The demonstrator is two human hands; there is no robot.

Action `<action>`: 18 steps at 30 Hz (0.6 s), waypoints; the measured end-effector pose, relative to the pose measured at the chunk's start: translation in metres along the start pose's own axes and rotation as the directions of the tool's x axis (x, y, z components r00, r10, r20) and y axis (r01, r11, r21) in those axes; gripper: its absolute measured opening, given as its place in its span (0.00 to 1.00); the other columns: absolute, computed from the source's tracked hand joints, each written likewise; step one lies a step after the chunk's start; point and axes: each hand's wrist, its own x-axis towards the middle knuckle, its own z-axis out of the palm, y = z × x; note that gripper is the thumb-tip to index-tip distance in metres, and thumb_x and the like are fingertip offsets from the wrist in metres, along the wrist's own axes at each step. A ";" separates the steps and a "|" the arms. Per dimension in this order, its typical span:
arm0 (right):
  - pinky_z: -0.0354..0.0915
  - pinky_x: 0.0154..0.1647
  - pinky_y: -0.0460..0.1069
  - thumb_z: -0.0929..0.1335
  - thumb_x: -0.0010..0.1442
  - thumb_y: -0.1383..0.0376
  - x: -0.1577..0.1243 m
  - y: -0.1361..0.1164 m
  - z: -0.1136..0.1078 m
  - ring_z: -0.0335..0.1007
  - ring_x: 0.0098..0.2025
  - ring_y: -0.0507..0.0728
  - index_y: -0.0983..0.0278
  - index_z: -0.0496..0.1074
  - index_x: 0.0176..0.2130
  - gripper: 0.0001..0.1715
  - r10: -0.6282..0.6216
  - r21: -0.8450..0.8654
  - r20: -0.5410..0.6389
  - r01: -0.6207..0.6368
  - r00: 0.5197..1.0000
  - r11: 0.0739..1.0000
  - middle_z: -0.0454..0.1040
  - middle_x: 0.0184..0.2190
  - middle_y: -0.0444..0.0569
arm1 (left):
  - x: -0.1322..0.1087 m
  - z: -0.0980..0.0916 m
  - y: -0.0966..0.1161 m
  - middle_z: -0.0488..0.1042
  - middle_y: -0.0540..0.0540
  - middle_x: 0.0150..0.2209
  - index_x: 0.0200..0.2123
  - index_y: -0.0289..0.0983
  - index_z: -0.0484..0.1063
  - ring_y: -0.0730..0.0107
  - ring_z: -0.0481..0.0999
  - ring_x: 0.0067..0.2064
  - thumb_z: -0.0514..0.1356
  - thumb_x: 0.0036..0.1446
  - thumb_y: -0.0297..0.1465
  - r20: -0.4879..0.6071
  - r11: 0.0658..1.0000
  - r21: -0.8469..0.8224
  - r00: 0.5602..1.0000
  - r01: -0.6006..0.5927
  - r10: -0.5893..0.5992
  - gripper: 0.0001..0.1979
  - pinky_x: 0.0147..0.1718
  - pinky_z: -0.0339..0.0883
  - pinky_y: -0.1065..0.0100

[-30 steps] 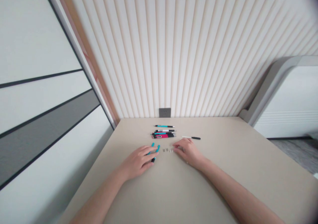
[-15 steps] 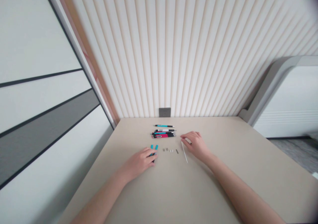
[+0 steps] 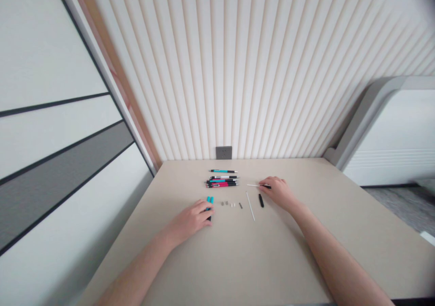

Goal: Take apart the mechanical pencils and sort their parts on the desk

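My left hand (image 3: 194,215) rests on the table with its fingers bent over two blue pen barrels (image 3: 210,200), whose dark lower parts are half covered. My right hand (image 3: 277,192) pinches a black pen grip (image 3: 268,187). A thin white refill (image 3: 253,185) points left from those fingers; whether it sits inside the grip I cannot tell. A second black grip (image 3: 261,200) lies just below the hand. Beside it is another white refill (image 3: 250,206), slanted. Between the hands lie a small dark spring-like piece (image 3: 240,205) and several tiny grey and white parts (image 3: 227,203).
Behind the parts, a stack of several pens (image 3: 222,182) in pink, blue, white and black lies crosswise. One blue and black pen (image 3: 223,171) lies farther back. A ribbed wall with a dark socket (image 3: 224,152) borders the beige table (image 3: 231,260).
My right hand has moved right, with the white refill and black grip at its fingers. The second black grip now shows on the table. Under my left hand, the blue barrels are closer together.
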 end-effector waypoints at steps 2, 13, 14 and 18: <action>0.59 0.45 0.53 0.64 0.63 0.59 0.000 0.001 0.000 0.70 0.46 0.60 0.56 0.77 0.42 0.13 0.001 -0.003 0.018 -0.001 1.000 1.000 0.77 0.42 0.49 | 0.000 0.001 -0.001 0.73 0.44 0.47 0.47 0.39 0.73 0.61 0.72 0.52 0.60 0.62 0.31 -0.001 1.000 -0.002 1.000 -0.003 0.003 0.11 0.54 0.68 0.58; 0.61 0.46 0.50 0.62 0.64 0.65 0.003 0.006 0.002 0.71 0.44 0.58 0.58 0.76 0.47 0.16 -0.034 0.030 0.063 0.032 0.997 0.999 0.75 0.40 0.50 | -0.002 -0.002 -0.004 0.72 0.43 0.50 0.49 0.40 0.71 0.60 0.70 0.54 0.59 0.62 0.33 -0.012 1.000 0.019 1.000 -0.012 0.012 0.12 0.55 0.67 0.56; 0.61 0.46 0.50 0.62 0.65 0.66 0.002 0.005 0.001 0.71 0.43 0.57 0.59 0.76 0.46 0.16 -0.037 0.037 0.058 0.035 0.998 0.999 0.75 0.39 0.51 | -0.002 -0.003 -0.003 0.72 0.43 0.50 0.49 0.40 0.71 0.59 0.70 0.54 0.60 0.62 0.33 -0.020 1.000 0.022 1.000 -0.016 0.017 0.13 0.55 0.67 0.56; 0.64 0.45 0.49 0.60 0.66 0.66 0.000 -0.006 -0.008 0.72 0.41 0.56 0.62 0.75 0.46 0.16 -0.073 0.142 -0.020 0.075 0.997 0.987 0.73 0.41 0.51 | -0.001 -0.009 0.001 0.72 0.42 0.50 0.53 0.40 0.69 0.58 0.70 0.54 0.57 0.64 0.33 -0.118 0.999 0.045 0.993 0.010 -0.005 0.15 0.55 0.66 0.55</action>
